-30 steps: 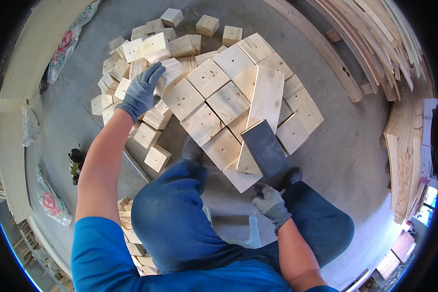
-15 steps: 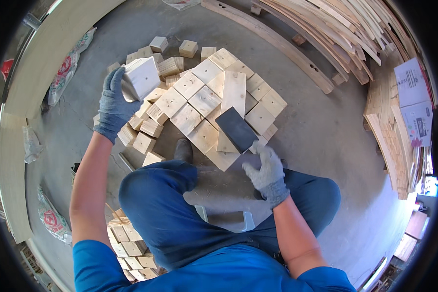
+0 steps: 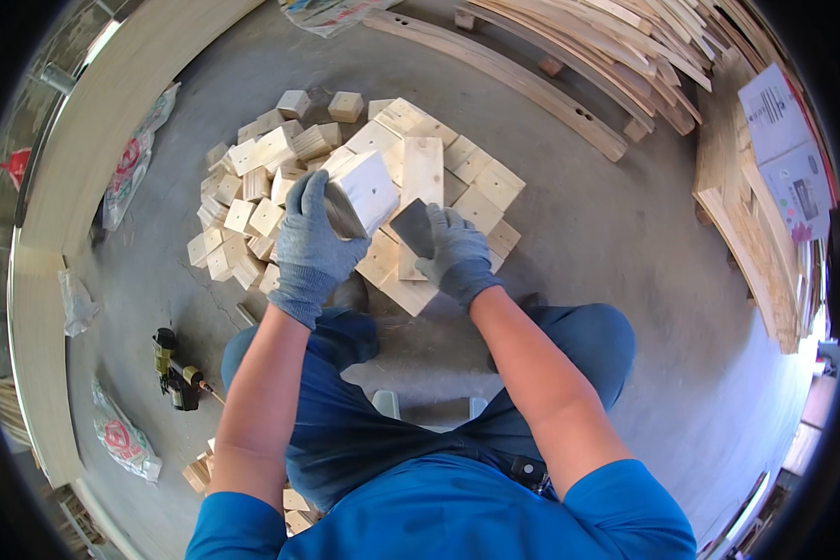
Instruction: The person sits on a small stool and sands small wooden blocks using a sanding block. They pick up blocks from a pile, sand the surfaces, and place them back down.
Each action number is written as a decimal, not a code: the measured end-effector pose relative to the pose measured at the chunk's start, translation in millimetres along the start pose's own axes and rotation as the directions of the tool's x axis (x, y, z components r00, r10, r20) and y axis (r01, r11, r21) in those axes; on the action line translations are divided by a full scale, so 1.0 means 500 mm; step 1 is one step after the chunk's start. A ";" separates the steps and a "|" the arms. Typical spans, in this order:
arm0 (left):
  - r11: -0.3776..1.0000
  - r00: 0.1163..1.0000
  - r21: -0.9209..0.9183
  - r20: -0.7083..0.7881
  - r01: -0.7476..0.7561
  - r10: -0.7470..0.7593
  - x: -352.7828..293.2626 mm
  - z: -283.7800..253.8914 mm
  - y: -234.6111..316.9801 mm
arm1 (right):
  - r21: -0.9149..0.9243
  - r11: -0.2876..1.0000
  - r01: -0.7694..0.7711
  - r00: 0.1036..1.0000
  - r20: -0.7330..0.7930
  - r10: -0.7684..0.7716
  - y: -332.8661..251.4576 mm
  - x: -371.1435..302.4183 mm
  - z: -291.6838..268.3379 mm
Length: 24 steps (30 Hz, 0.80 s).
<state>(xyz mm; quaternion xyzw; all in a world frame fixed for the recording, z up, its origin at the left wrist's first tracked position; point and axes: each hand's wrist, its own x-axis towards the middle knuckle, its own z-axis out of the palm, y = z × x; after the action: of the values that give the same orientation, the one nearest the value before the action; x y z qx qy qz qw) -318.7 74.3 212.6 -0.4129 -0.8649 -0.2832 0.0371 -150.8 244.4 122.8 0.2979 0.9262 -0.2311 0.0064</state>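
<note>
My left hand [image 3: 315, 245], in a grey knit glove, is closed around a pale wooden block [image 3: 371, 187] and holds it tilted above the stacked blocks. Close by on the right, my gloved right hand [image 3: 459, 250] has its fingers wrapped over a dark grey rectangular block [image 3: 411, 227], whose right part they cover. Under both hands lies a flat layer of square wooden blocks [image 3: 481, 207], many with a small hole in the face. A short plank [image 3: 423, 166] rests on top of this layer.
Loose wooden blocks [image 3: 243, 215] are heaped at the left. A nail-gun-like tool [image 3: 173, 369] lies on the floor by my left knee. Long boards [image 3: 532, 84] and stacked lumber line the far right, with a cardboard box [image 3: 789, 159]. Plastic bags [image 3: 121, 434] lie at the left.
My left hand has brought the wooden block right, over the stack. My right hand has moved up and left and closed on the dark block, which has shifted slightly left.
</note>
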 end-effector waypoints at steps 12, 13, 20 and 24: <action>0.992 0.992 -0.040 0.036 0.124 -0.122 -0.003 0.100 0.024 | 0.324 0.944 -0.059 0.978 -0.171 0.120 0.046 -0.018 -0.016; 0.990 0.989 -0.036 0.052 0.139 -0.137 -0.004 0.104 0.021 | 0.382 0.921 -0.077 0.964 -0.207 0.166 0.052 -0.031 -0.035; 0.996 0.993 -0.051 0.097 0.074 -0.069 0.004 0.164 0.069 | 0.597 0.756 -0.267 0.838 -0.244 0.489 0.158 -0.107 -0.131; 0.997 0.998 -0.054 0.004 -0.061 0.061 -0.011 0.218 0.061 | 0.539 0.797 -0.273 0.811 -0.317 0.492 0.159 -0.133 -0.143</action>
<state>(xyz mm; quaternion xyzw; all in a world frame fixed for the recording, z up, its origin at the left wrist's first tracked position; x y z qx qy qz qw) -274.1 142.3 133.6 -0.4406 -0.8441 -0.3040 0.0323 -42.8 295.9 163.0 0.5207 0.7360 -0.3676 -0.2281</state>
